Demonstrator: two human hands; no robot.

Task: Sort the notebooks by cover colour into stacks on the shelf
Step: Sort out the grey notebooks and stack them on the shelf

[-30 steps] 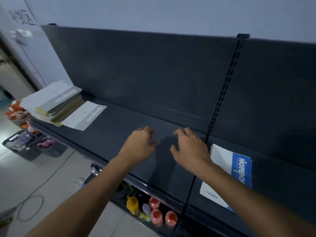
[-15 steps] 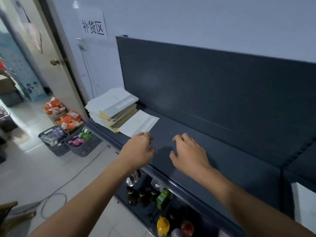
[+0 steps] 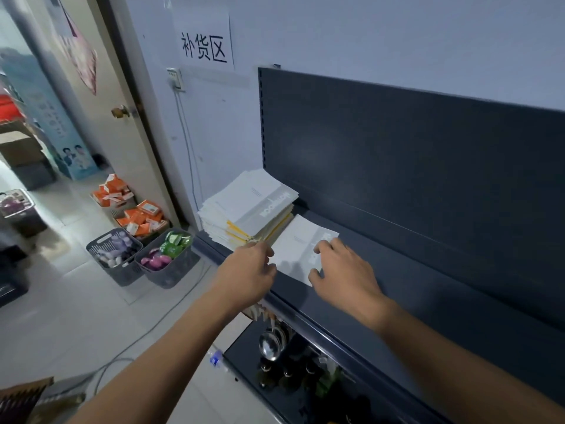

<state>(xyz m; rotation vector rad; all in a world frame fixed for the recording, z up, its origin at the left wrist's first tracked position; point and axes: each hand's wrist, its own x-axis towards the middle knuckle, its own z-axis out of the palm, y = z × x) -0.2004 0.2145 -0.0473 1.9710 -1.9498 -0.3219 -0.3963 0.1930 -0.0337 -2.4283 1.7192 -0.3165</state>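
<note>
A mixed pile of notebooks (image 3: 247, 206) lies at the left end of the dark shelf (image 3: 428, 270); its top cover is white and grey, and yellow edges show lower down. Beside it a single white-and-grey notebook (image 3: 298, 246) lies flat on the shelf. My left hand (image 3: 247, 273) hovers at that notebook's near left edge, just below the pile's corner, fingers curled and holding nothing. My right hand (image 3: 342, 270) rests over the notebook's right edge with fingers apart, its fingertips touching or just above the cover.
The shelf's back panel (image 3: 397, 148) rises behind. Below the shelf a lower level holds bottles (image 3: 287, 377) and a metal ladle (image 3: 270, 344). On the floor to the left stand grey baskets (image 3: 140, 255) of goods and orange boxes (image 3: 137, 215). A door (image 3: 101, 87) and a wall sign (image 3: 203, 41) are at the left.
My view and both hands have shifted left along the shelf, from its bare middle to the single white-and-grey notebook beside the pile. The blue notebook at the right has left the view.
</note>
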